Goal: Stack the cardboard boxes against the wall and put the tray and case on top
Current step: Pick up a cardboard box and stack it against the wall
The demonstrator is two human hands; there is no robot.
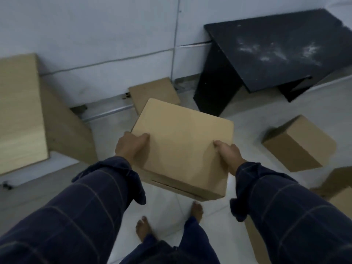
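Note:
I carry a closed cardboard box in front of me, above the floor. My left hand grips its near left corner with the thumb on top. My right hand grips its near right corner, thumb also on the lid. Another cardboard box lies on the floor against the wall, just beyond the carried one. A further box lies tilted on the floor to the right. More box corners show at the right edge. No tray or case is in view.
A light wooden table stands at the left against the wall. A black desk stands at the back right. My bare feet are on the white tiled floor. A brown box edge shows under my right sleeve.

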